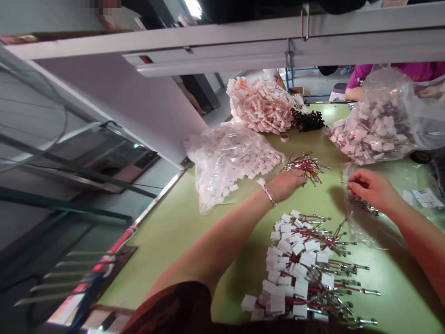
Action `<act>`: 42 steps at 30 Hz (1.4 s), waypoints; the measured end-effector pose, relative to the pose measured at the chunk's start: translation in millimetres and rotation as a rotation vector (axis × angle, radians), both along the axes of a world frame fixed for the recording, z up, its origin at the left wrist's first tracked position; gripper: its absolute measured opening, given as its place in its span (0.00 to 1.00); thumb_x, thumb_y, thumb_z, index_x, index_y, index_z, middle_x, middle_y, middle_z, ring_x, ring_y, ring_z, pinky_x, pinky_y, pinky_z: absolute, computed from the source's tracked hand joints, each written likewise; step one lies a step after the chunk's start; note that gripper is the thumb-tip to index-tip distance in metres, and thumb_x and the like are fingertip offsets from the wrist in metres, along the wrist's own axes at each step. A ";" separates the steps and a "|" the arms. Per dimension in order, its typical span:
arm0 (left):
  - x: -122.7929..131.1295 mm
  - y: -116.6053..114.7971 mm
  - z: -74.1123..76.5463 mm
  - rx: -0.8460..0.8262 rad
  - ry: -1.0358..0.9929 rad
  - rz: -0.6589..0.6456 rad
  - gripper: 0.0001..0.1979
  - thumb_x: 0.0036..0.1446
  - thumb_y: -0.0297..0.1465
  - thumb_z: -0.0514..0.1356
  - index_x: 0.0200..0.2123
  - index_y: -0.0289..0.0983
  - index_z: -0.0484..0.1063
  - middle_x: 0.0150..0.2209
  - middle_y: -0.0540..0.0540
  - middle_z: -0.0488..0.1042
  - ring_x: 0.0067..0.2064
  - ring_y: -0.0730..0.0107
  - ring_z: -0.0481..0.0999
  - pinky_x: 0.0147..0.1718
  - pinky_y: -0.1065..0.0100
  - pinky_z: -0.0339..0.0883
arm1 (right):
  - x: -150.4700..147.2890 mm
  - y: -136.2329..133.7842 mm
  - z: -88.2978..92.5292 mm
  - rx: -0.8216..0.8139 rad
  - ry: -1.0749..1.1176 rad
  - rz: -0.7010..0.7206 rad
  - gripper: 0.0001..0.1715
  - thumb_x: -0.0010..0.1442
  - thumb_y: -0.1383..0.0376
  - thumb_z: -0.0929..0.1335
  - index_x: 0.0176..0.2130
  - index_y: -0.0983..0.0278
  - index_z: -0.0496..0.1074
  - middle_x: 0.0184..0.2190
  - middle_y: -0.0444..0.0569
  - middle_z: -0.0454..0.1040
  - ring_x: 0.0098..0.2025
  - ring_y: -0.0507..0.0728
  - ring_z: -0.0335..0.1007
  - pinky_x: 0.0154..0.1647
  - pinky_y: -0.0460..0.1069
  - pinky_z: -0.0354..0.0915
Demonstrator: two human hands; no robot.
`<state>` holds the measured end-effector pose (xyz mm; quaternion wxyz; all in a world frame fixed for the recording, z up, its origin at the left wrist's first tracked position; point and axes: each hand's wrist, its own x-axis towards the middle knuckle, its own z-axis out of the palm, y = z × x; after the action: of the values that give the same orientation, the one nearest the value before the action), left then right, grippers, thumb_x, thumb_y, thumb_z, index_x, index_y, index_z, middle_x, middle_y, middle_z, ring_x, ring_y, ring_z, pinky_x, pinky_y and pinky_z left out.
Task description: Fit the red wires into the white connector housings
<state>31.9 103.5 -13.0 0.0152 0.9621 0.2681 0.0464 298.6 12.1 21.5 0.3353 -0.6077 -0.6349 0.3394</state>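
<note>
My left hand [287, 183], with a bracelet [269, 195] at the wrist, is closed at a bundle of short red wires [306, 163] with metal terminal ends. Its fingertips are partly hidden among the wires. To the right, my right hand [370, 188] pinches a thin metal terminal [344, 182], its tip pointing left. Beneath that hand lies a clear plastic bag [361, 227] with several metal terminals [366, 206] showing. Nearer to me, red wires with white square tags [301, 264] and metal ends lie in a wide heap.
A clear bag of white pieces [239, 157] lies at the left, with orange-white parts [259, 104] and black-ended leads [308, 119] behind. A full plastic bag [377, 125] stands at the back right, near a person in a purple sleeve [359, 76]. A shelf [243, 39] spans overhead. A tape roll [284, 138] sits mid-table.
</note>
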 end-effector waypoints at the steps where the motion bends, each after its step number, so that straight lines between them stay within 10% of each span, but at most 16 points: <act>1: 3.5 1.7 -0.3 0.010 0.015 -0.019 0.11 0.63 0.24 0.50 0.40 0.34 0.73 0.39 0.43 0.72 0.44 0.65 0.70 0.42 0.67 0.63 | 3.1 0.4 0.1 0.005 0.020 -0.020 0.09 0.52 0.60 0.67 0.33 0.62 0.69 0.21 0.42 0.73 0.20 0.51 0.68 0.23 0.47 0.66; 7: 31.3 -3.5 -5.5 -0.060 -0.146 0.010 0.08 0.63 0.25 0.51 0.36 0.34 0.70 0.40 0.42 0.71 0.44 0.65 0.69 0.45 0.65 0.64 | 15.4 4.6 7.0 -0.035 0.085 -0.140 0.13 0.52 0.62 0.67 0.37 0.65 0.75 0.23 0.44 0.73 0.19 0.49 0.66 0.23 0.46 0.67; 18: 0.2 -5.6 -9.3 -0.848 -1.341 0.692 0.13 0.55 0.27 0.56 0.45 0.36 0.63 0.26 0.51 0.72 0.24 0.76 0.73 0.27 0.72 0.68 | 6.2 1.0 0.9 -0.160 0.117 -0.013 0.13 0.50 0.59 0.68 0.34 0.64 0.74 0.23 0.43 0.72 0.19 0.48 0.65 0.22 0.45 0.66; 22: -28.7 -15.6 -5.5 -0.810 -0.990 0.916 0.09 0.49 0.29 0.58 0.35 0.32 0.72 0.25 0.47 0.74 0.24 0.73 0.72 0.26 0.70 0.67 | 9.7 2.1 -4.9 -0.165 0.108 0.000 0.16 0.50 0.55 0.68 0.35 0.64 0.75 0.24 0.45 0.73 0.20 0.49 0.65 0.22 0.46 0.66; 29: -40.9 -47.9 16.3 -0.070 -0.309 0.707 0.11 0.56 0.34 0.56 0.37 0.37 0.77 0.41 0.41 0.74 0.45 0.57 0.72 0.44 0.60 0.67 | 3.5 -1.7 -7.3 -0.174 -0.064 0.117 0.12 0.52 0.57 0.68 0.33 0.62 0.75 0.20 0.44 0.70 0.19 0.50 0.64 0.19 0.46 0.62; 35: -10.9 -30.8 8.1 -0.113 -0.219 0.826 0.20 0.56 0.42 0.59 0.44 0.32 0.70 0.41 0.36 0.73 0.40 0.55 0.73 0.38 0.60 0.66 | 0.1 -3.3 -13.5 -0.135 -0.072 0.141 0.11 0.54 0.58 0.66 0.32 0.62 0.74 0.22 0.43 0.71 0.21 0.50 0.65 0.23 0.46 0.64; 42: -18.9 -10.6 5.3 -0.217 -0.188 0.630 0.07 0.56 0.30 0.58 0.35 0.35 0.75 0.36 0.42 0.77 0.39 0.61 0.74 0.38 0.64 0.66 | 3.8 -1.5 -14.3 -0.128 -0.039 0.126 0.11 0.53 0.57 0.67 0.33 0.62 0.73 0.21 0.42 0.70 0.20 0.50 0.65 0.21 0.46 0.64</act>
<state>13.0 92.9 -7.7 0.1272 0.8163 0.5530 0.1084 302.4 10.6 7.2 0.2612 -0.5931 -0.6554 0.3878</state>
